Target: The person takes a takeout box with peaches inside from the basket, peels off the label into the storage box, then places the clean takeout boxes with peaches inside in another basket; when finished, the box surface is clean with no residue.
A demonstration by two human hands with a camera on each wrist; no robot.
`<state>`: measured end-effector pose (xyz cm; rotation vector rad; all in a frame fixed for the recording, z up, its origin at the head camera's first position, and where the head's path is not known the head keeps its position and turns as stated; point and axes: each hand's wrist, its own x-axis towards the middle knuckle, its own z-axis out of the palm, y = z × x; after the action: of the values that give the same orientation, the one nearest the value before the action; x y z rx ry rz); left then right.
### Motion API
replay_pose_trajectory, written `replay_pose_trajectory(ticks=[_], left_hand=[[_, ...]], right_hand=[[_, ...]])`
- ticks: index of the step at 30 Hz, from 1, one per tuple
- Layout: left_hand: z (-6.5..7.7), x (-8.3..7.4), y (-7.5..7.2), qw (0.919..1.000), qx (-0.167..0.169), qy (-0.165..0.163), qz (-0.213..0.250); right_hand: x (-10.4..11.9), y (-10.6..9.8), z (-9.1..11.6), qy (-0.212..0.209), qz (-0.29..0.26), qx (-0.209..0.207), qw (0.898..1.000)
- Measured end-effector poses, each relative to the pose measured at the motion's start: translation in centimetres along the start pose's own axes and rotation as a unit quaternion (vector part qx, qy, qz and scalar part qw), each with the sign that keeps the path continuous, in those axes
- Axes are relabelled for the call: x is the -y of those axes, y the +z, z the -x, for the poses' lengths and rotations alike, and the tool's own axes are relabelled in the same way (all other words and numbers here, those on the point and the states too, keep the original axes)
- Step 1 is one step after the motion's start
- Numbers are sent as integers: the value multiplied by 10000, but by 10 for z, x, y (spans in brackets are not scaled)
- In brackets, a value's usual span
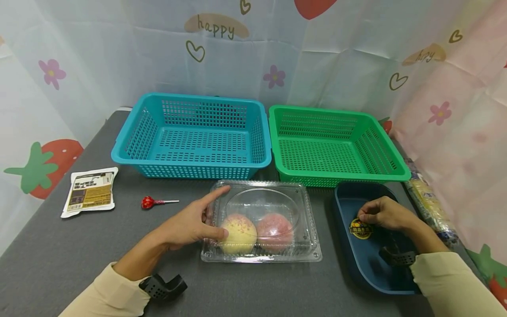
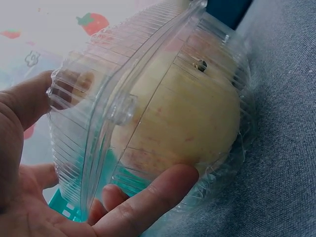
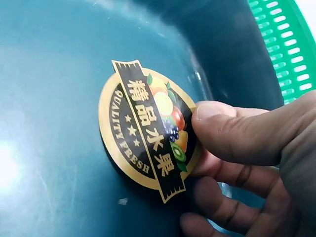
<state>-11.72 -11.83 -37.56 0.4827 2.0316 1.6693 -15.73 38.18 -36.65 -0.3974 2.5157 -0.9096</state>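
Observation:
A clear plastic clamshell box [image 1: 273, 193], lid closed, lies on the grey cloth. It holds a pale yellow peach-like fruit [image 1: 239, 234] and a pink one [image 1: 274, 232] side by side. My left hand [image 1: 184, 224] grips the box's left end, thumb and forefinger spread along it; the left wrist view shows fingers against the clear wall [image 2: 74, 143]. Inside the dark blue tub [image 1: 366, 275], my right hand [image 1: 386, 213] pinches a round black-and-gold fruit sticker [image 3: 133, 138] by its edge, between thumb and forefinger. Printed fruit and "QUALITY FRESH" show on it.
Behind the box stand a blue basket [image 1: 202, 169] and a green basket [image 1: 317, 174]. On the left lie a red lollipop [image 1: 148, 202] and a white-and-brown food packet [image 1: 90, 192]. A yellowish clear packet [image 1: 429, 202] lies beyond the tub's right side.

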Motion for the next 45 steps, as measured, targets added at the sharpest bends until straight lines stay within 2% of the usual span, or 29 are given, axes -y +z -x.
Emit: replay_pose_trajectory(ticks=[9,14,23,29,33,37,40,45], left_hand=[[0,0,0,10000,37,-17,81],[0,2,0,10000,-17,46,5],[-1,2,0,9999,-59,96,-55],[-1,1,1,9999,-84,84,-69],[-1,1,1,9999,-87,89,-79],[-1,1,1,9999,-84,83,-100],[-1,1,1,9999,-89,75,-74],[-1,1,2,9999,-108,89,-25]], right_hand=[[0,3,1,143,205,-146,9996],[3,2,3,140,455,-376,9982],[23,-6,14,117,832,-877,9926],[37,-14,24,-83,867,-1211,9888],[43,-20,28,-285,1202,-1669,9782],[51,-26,31,-315,1425,-1939,9701],[56,-32,34,-278,1335,-1985,9706],[63,-42,37,-342,1344,-2369,9616]])
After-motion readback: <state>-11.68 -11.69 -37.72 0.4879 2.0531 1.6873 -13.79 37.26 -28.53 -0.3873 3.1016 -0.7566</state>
